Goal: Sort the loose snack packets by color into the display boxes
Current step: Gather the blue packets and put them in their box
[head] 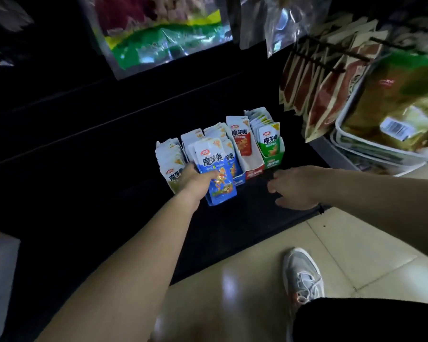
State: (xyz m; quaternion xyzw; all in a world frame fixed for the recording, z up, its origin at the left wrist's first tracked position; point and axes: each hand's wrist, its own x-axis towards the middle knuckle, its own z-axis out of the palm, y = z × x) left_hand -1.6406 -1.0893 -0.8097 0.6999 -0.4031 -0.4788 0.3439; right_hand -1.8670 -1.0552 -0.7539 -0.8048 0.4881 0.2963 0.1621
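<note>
While your left hand (195, 180) grips the blue packets (218, 174) just in front of the blue box (239, 180), steady that box with your right hand (295, 187), now spread and empty, then slide them in upright.

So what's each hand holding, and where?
Left hand grips blue packets at their left edge, mid-height. Right hand holds nothing.

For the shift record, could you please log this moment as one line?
left hand: holds blue packets | right hand: open, empty | blue box: front | red box, green box: stocked
</note>
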